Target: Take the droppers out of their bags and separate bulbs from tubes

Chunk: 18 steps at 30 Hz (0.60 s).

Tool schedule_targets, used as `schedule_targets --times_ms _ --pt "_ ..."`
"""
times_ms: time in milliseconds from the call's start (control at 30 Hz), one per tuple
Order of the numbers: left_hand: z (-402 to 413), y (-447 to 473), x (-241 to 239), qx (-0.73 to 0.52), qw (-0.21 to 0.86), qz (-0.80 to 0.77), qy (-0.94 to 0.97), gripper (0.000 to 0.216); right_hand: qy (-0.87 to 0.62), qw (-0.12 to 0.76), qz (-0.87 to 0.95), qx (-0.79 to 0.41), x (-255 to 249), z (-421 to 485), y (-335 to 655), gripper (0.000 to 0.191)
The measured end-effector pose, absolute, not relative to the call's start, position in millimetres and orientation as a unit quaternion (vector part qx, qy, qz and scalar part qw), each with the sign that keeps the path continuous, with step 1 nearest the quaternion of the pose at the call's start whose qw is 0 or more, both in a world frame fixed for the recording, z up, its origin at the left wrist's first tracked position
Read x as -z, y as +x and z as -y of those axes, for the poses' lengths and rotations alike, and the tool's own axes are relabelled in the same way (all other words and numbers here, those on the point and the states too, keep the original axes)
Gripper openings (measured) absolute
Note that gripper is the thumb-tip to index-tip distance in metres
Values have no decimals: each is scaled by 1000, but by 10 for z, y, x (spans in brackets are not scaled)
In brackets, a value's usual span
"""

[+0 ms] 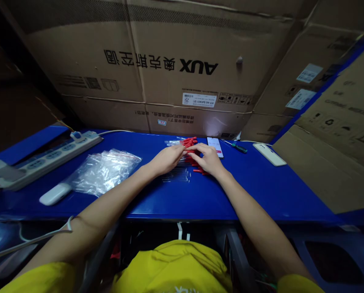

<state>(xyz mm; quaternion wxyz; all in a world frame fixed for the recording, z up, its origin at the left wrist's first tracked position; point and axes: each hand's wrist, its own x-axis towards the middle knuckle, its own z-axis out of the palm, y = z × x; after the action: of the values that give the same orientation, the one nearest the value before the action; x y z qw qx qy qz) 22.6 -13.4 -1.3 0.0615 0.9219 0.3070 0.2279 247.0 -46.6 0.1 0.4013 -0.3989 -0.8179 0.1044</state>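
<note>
My left hand (pixel 169 158) is closed in a pinch over the middle of the blue table; what its fingertips hold is too small to make out. Facing it, my right hand (pixel 210 159) pinches a small red tube-like piece (pixel 190 151) between thumb and fingers, and the two hands' fingertips nearly meet there. Just behind them lies a pile of similar red pieces (pixel 190 141), with more red pieces (pixel 199 171) under my right hand. Thin clear rods or tubes (pixel 178 176) lie in a row below my left hand, partly hidden by it.
Clear plastic bags (pixel 105 171) and a white rounded case (pixel 55 194) lie at left, before a power strip (pixel 50 156). Behind my right hand are a lit phone (pixel 215 146), a screwdriver (pixel 238 147) and a white phone-like slab (pixel 269 154). Cardboard (pixel 157 81) walls the table's back.
</note>
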Motion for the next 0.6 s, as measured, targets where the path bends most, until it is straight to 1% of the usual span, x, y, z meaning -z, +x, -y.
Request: schedule_targets --times_ms 300,600 --pt "188 241 21 -157 29 -338 928 33 -423 394 808 -120 -26 433 2562 15" --pt "97 252 69 -185 93 -280 937 37 -417 368 817 -149 -123 447 2696 17"
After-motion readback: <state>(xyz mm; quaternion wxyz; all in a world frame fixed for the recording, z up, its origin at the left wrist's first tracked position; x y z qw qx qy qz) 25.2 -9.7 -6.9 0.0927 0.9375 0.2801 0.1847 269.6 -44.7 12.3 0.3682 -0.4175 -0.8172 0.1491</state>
